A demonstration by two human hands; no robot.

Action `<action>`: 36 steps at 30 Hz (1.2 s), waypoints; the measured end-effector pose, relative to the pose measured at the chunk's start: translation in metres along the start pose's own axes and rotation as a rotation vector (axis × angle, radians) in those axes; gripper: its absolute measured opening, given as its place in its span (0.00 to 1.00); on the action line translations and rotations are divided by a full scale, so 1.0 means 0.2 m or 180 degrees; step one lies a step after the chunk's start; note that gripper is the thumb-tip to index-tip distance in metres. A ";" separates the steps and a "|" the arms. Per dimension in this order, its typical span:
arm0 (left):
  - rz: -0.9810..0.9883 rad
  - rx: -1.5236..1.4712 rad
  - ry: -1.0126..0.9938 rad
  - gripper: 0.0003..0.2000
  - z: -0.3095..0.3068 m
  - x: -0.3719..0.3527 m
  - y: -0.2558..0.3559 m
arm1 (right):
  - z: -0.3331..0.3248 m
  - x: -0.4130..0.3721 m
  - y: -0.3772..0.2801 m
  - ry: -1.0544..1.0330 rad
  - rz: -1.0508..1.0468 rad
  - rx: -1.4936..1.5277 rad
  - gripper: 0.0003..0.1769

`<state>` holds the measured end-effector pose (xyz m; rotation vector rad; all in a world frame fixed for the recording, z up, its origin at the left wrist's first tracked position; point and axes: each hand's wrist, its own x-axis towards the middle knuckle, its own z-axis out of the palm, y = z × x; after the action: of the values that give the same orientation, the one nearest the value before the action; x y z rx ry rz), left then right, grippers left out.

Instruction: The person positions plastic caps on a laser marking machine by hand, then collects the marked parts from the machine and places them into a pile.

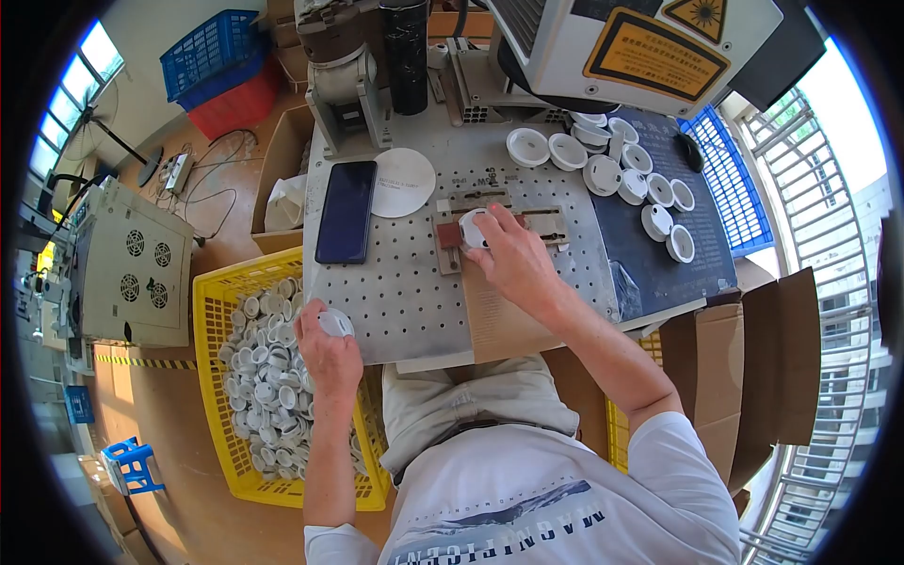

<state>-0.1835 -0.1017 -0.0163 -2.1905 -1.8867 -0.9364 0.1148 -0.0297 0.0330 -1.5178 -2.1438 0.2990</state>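
Note:
My right hand (513,259) grips a round white part (474,229) on a small metal fixture (448,259) bolted to the perforated metal table. A reddish-brown block (451,235) sits at the left of that part. My left hand (330,348) is closed around another white part (335,323) near the table's left front edge, beside the yellow basket. Many similar white parts (273,377) fill the yellow basket (218,452). Several more white pieces (603,175) lie at the back right of the table.
A phone (346,212) and a white disc (403,183) lie left of the fixture. The machine head with warning labels (650,56) overhangs the back right. Brown cardboard (499,325) lies under my right forearm. A blue basket (730,179) stands at the right.

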 end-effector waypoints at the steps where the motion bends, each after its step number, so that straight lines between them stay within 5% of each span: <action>1: 0.0029 0.0007 0.0023 0.10 -0.01 0.00 0.00 | 0.00 -0.01 0.00 0.0066 -0.0029 0.0003 0.22; 4: -0.0030 -0.0286 0.0011 0.17 -0.06 -0.02 -0.03 | -0.03 -0.06 0.00 0.0332 -0.0001 0.0521 0.20; 7: -0.0950 -0.0409 0.0159 0.19 -0.16 -0.13 -0.21 | -0.08 -0.15 0.08 0.0628 0.0085 0.0733 0.18; 12: -0.1708 0.0852 0.0398 0.18 -0.33 -0.38 -0.79 | -0.20 -0.08 0.34 0.0871 0.0529 0.0577 0.16; 17: -0.1938 0.0802 0.0368 0.19 -0.47 -0.30 -0.72 | -0.22 0.20 0.51 0.1122 0.0154 -0.0006 0.16; 20: -0.1804 -0.0033 0.0441 0.20 -0.41 -0.17 -0.57 | -0.15 0.34 0.58 0.0969 0.0146 -0.0386 0.13; 23: -0.1283 -0.0148 0.0193 0.21 -0.29 0.02 -0.27 | -0.12 0.37 0.62 0.0104 0.0249 -0.0681 0.14; 29: 0.0598 -0.0611 -0.0514 0.07 0.09 0.41 0.48 | -0.32 0.08 0.49 0.1040 -0.0007 0.0256 0.10; 31: 0.1068 -0.0565 -0.0716 0.05 0.26 0.53 0.67 | -0.42 -0.10 0.41 0.0536 0.1260 0.2065 0.12; 32: 0.1267 -0.0421 -0.0830 0.05 0.36 0.56 0.73 | -0.45 -0.19 0.38 0.0549 0.1300 0.1998 0.12; 34: 0.1440 -0.0083 -0.1150 0.06 0.49 0.57 0.85 | -0.49 -0.36 0.36 -0.0244 0.2214 0.3872 0.13; 36: 0.1617 0.0434 -0.1248 0.06 0.52 0.54 0.92 | -0.44 -0.46 0.37 -0.0199 0.2403 0.3960 0.12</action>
<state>0.0305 -0.0032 0.0124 -2.7094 -1.3301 -0.2991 0.2438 -0.0984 0.0509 -1.3492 -0.8429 1.5636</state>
